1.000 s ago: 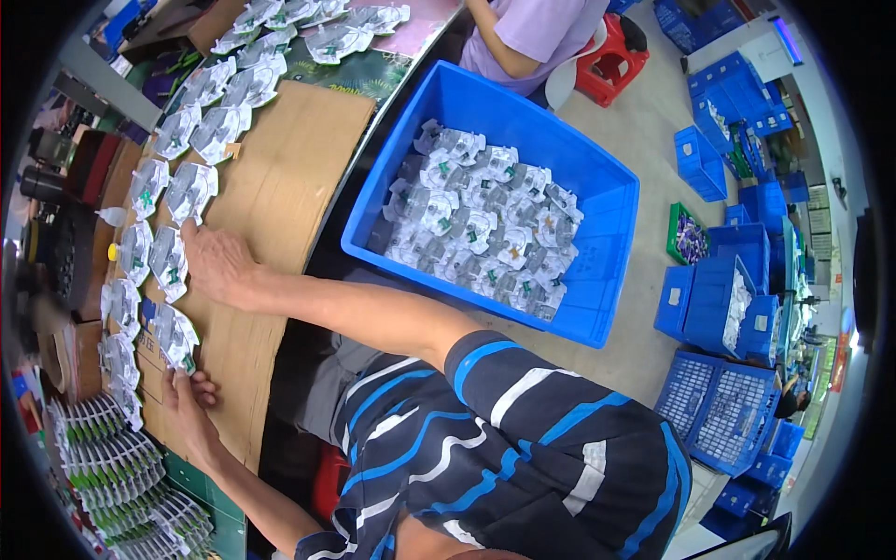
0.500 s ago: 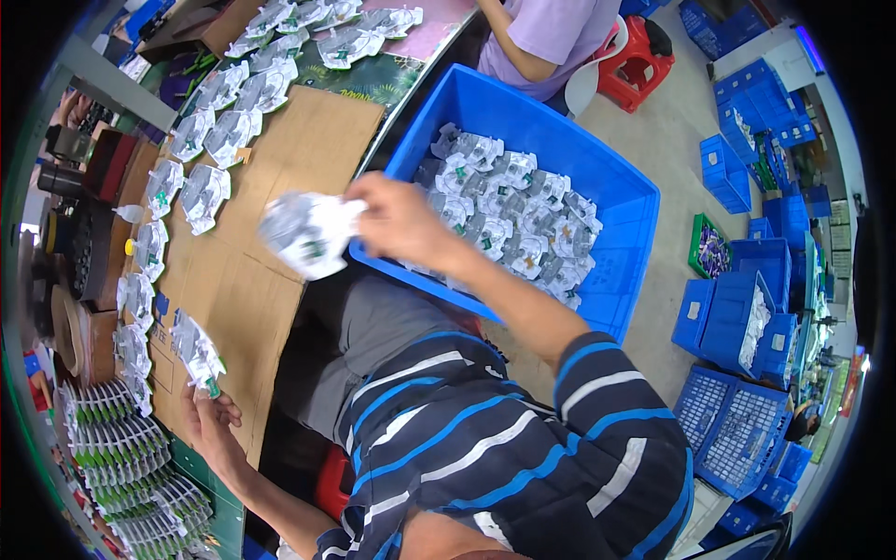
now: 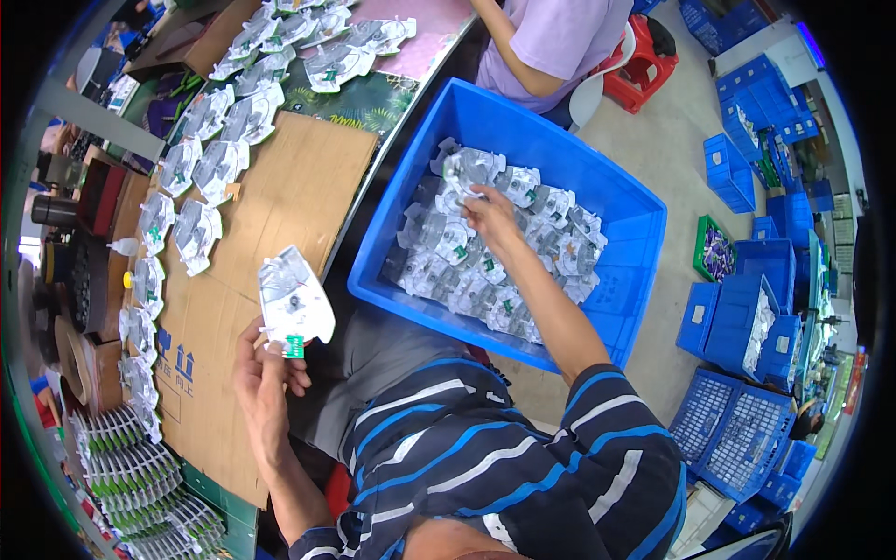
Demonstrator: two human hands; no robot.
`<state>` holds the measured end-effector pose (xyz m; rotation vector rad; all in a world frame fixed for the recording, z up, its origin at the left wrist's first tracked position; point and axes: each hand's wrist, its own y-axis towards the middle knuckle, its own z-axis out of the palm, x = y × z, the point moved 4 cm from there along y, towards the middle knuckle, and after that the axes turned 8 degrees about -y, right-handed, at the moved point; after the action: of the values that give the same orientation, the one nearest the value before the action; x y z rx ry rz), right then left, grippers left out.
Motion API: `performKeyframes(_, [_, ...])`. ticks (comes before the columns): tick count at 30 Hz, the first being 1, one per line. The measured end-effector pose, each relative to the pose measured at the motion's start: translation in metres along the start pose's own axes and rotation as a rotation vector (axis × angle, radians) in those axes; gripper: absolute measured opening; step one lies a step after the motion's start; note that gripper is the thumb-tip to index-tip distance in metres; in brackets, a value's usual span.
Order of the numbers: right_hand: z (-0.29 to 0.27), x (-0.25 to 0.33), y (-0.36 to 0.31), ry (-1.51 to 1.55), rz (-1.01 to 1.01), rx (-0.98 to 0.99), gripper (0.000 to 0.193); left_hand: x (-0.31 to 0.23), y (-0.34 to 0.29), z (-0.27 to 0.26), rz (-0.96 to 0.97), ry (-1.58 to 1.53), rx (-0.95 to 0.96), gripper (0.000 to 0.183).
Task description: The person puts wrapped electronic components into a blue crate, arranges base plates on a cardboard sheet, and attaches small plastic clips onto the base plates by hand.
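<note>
My left hand [image 3: 266, 383] pinches one white-and-grey plastic housing [image 3: 297, 303] by its lower end, beside a small green circuit board [image 3: 294, 347]. It is held up over the near edge of the cardboard. Reaching into the large blue bin [image 3: 639, 243], my right hand [image 3: 493, 222] has its fingers closed at the edge of another plastic housing [image 3: 474, 170], near the bin's far left corner. Rows of similar housings [image 3: 504, 280] fill the bin below that hand; some are hidden under my forearm.
A flat cardboard sheet [image 3: 233, 345] covers the table on my left, with several housings [image 3: 196, 233] lined up along it. Stacked white-and-green parts [image 3: 131, 467] stand at the lower left. A person in a lilac shirt [image 3: 551, 47] sits beyond the bin. Blue crates [image 3: 737, 429] line the right side.
My right hand has carried its housing from above the cardboard rightward into the bin. My left hand has lifted its housing up and to the right, turning its face into view.
</note>
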<state>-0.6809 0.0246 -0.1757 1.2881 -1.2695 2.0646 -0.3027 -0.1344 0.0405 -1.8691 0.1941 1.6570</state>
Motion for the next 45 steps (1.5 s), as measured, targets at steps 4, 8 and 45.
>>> performKeyframes(4, [0.036, -0.010, 0.059, 0.329, -0.031, -0.019, 0.038, 0.000, 0.006, 0.021, -0.043, 0.013, 0.065, 0.042])
performKeyframes(8, [0.053, -0.021, 0.100, 0.293, -0.097, -0.152, 0.037, -0.002, 0.008, 0.044, -0.065, 0.018, 0.103, 0.044])
performKeyframes(45, [-0.037, -0.031, 0.031, 0.282, 0.179, -0.050, 0.015, 0.031, 0.062, 0.198, 0.093, 0.364, 0.560, 0.039])
